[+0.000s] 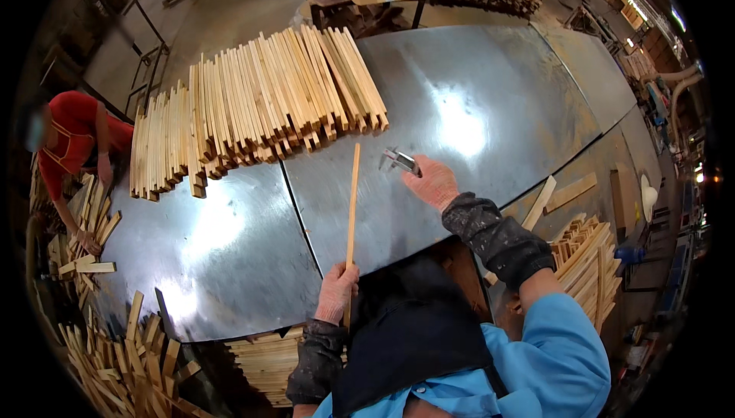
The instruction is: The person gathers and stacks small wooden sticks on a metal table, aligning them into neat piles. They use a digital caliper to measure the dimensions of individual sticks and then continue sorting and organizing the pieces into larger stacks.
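Smooth, glossy metal is being shown by the tabletop [521, 142], matt wood by the stick [352, 215], cloth by the apron [417, 334].

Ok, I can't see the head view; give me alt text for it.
A pink-gloved left hand holds one long, thin wooden strip, and the pink-gloved right hand a silver metal caliper, at a shiny grey metal table. Pale wooden sticks lie piled beyond; at left, a red-clothed co-worker reaches toward loose wooden pieces.

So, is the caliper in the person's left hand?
No, the right hand holds the caliper, while the left hand holds a thin wooden strip.
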`<state>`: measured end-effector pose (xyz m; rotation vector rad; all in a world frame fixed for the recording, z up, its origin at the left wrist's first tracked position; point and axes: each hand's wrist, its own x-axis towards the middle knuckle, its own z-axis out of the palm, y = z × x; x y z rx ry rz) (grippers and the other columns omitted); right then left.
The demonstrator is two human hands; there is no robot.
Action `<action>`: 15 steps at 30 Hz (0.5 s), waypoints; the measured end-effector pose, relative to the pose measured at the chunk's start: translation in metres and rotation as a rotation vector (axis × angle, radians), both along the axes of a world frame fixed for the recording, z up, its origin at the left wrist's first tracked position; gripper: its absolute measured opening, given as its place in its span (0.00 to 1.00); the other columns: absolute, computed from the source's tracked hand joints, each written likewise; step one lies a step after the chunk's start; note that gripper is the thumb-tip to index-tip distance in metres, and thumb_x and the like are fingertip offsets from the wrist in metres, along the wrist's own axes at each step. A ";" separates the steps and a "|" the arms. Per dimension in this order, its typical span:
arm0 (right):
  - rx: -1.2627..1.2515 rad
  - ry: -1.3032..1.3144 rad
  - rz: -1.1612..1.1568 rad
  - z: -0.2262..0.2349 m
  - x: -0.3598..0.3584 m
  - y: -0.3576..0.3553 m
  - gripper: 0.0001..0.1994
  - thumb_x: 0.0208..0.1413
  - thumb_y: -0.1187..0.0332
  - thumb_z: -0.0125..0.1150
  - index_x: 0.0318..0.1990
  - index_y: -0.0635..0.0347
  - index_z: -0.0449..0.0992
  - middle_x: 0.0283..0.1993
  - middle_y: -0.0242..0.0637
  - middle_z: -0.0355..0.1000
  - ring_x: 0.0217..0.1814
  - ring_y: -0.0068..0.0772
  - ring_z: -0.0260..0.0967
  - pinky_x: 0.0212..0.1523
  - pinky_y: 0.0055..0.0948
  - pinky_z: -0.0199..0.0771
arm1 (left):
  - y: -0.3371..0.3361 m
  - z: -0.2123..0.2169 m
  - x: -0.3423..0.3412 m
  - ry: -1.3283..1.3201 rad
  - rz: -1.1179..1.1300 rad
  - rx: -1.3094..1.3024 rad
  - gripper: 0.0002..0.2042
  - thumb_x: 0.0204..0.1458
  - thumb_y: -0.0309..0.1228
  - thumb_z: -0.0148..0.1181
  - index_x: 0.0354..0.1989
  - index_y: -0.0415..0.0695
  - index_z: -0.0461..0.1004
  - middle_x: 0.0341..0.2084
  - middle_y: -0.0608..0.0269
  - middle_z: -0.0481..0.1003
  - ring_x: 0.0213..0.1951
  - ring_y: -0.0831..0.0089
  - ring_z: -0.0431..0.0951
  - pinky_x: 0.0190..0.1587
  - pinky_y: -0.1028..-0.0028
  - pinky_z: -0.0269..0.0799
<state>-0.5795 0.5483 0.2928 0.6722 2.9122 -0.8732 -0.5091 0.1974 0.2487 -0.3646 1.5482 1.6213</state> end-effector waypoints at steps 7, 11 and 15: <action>-0.211 -0.061 -0.100 -0.071 0.048 0.045 0.22 0.61 0.48 0.68 0.43 0.60 0.79 0.38 0.52 0.80 0.43 0.60 0.80 0.45 0.55 0.77 | 0.048 0.007 -0.046 0.056 -0.017 -0.027 0.22 0.69 0.43 0.64 0.61 0.38 0.75 0.33 0.69 0.73 0.31 0.79 0.73 0.36 0.74 0.73; -0.228 -0.214 -0.130 -0.088 0.048 0.065 0.23 0.60 0.47 0.69 0.45 0.60 0.80 0.39 0.53 0.81 0.46 0.62 0.79 0.48 0.55 0.77 | 0.081 0.008 -0.065 0.025 0.033 -0.059 0.23 0.69 0.43 0.64 0.61 0.37 0.75 0.33 0.68 0.73 0.31 0.78 0.73 0.36 0.73 0.74; -0.332 -0.228 -0.196 -0.117 0.051 0.090 0.24 0.60 0.46 0.69 0.44 0.62 0.79 0.40 0.55 0.81 0.47 0.63 0.79 0.49 0.54 0.76 | 0.114 -0.022 -0.088 0.189 -0.196 -0.252 0.21 0.68 0.43 0.63 0.59 0.39 0.77 0.34 0.64 0.78 0.33 0.71 0.79 0.38 0.67 0.77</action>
